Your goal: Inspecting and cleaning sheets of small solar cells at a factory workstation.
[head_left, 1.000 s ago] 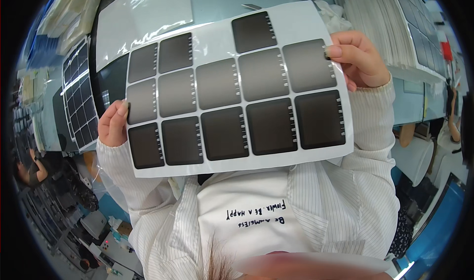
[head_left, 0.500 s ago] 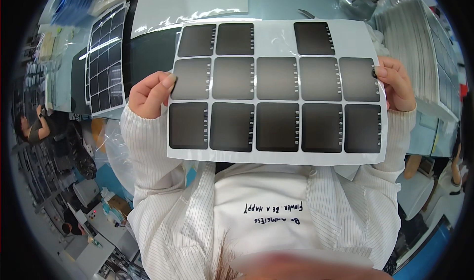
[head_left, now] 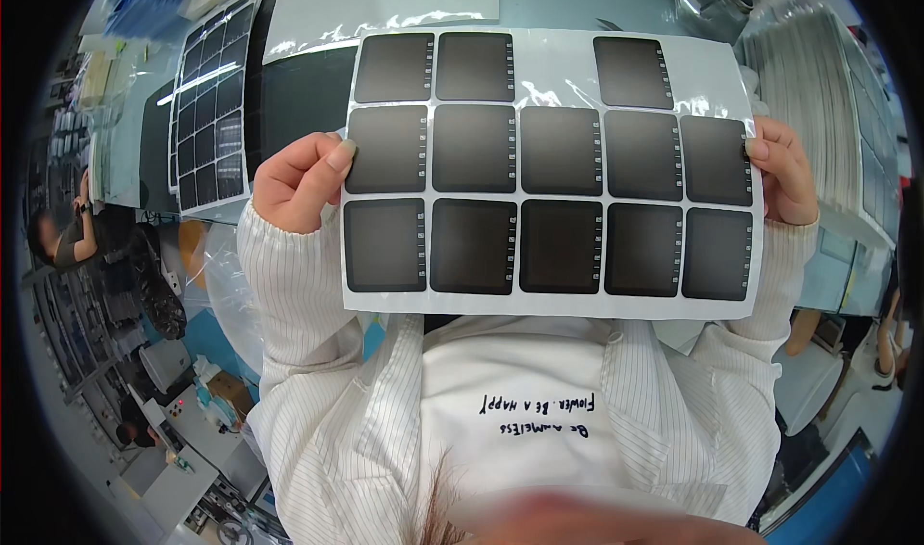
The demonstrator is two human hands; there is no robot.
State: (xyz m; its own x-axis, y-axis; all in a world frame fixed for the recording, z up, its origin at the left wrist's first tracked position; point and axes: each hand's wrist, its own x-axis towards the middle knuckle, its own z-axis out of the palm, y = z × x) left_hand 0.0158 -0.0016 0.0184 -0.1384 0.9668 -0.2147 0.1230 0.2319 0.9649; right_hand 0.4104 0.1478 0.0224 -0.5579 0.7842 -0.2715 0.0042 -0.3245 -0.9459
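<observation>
Both hands hold up a white, glossy sticker sheet (head_left: 553,306) by its side edges, in front of my chest. Rows of dark, rounded square labels, each with small marks along one side, cover it. Two places in the top row are bare white. My left hand (head_left: 303,181) pinches the left edge between thumb and fingers. At the right edge my right hand (head_left: 784,170) grips with its thumb on the front; its other fingers are partly hidden behind the sheet.
Another sheet of dark labels (head_left: 210,102) lies on the table at left, beside a black mat (head_left: 303,102). A tall stack of sheets (head_left: 818,102) stands at right. Behind are a clear film sheet (head_left: 385,1), a shiny metal container (head_left: 712,6) and a pointed tool tip (head_left: 608,25). Other people sit farther off.
The sheet has shifted slightly to the right and turned a little, its right side angling away. Both hands keep their hold on its edges.
</observation>
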